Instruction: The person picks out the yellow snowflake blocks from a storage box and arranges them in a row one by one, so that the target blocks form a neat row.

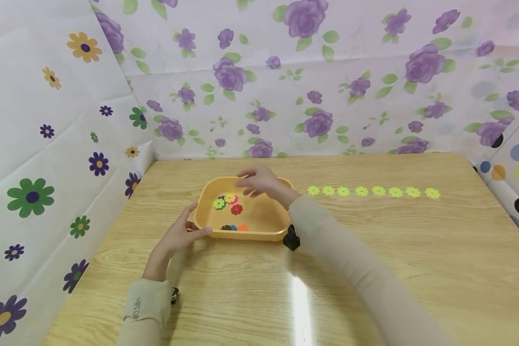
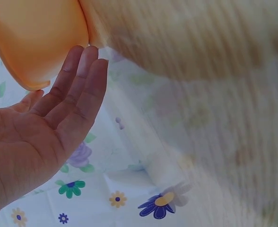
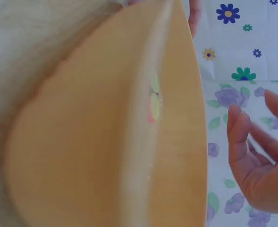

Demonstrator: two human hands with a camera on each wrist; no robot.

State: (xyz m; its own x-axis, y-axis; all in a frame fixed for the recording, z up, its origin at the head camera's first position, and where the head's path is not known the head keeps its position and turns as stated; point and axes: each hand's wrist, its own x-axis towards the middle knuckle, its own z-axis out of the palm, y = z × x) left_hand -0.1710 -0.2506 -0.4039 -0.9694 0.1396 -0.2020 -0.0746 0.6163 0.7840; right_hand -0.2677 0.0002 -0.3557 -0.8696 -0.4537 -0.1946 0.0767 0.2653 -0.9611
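Observation:
An orange-yellow plastic tray [image 1: 265, 211] sits on the table with a few flower-shaped plastic discs inside. Among these are a red disc [image 1: 236, 209], a yellow-green disc [image 1: 219, 204] and an orange disc [image 1: 243, 228], the last partly hidden by the front wall. My left hand [image 1: 182, 232] holds the tray's front-left corner, thumb at the rim and fingers along the outer side. Over the tray's back right part hovers my right hand [image 1: 261, 181], its fingers loosely bent and nothing visible in them. In the right wrist view, that hand [image 3: 259, 161] is above the rim.
To the tray's right, several yellow-green flower discs [image 1: 362, 191] lie in a straight row on the wooden table [image 1: 393, 250]. Flower-patterned sheets [image 1: 259, 91] hang behind and at the left. A black wrist device [image 1: 291, 238] shows below the right sleeve.

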